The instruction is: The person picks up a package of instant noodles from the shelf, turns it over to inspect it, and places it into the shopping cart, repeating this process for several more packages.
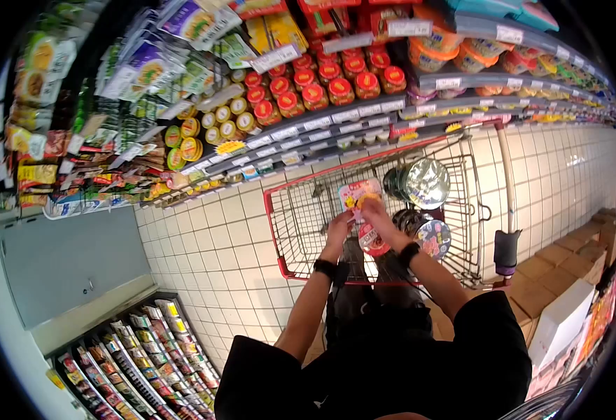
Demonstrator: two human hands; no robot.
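Both hands are inside a wire shopping cart [301,262] with red edging. My left hand [340,227] pinches the lower edge of a pink and light-blue package [350,190]. My right hand [376,211] closes over the right side of this package, by a yellow-orange patch; its fingertips are partly hidden. Just below the hands is a round container with a red lid [373,241]. To the right stand a large tub with a shiny silver lid [428,183] and a tub with a colourful patterned lid [433,239]. Dark bands circle both wrists.
Beyond the cart, shelves hold several red-lidded jars [314,96], hanging packets [147,66] and orange-lidded bowls [430,54]. A grey door [63,259] and a low packet rack [140,353] are at left. Cardboard boxes [560,259] lie at right, past the cart handle [505,245].
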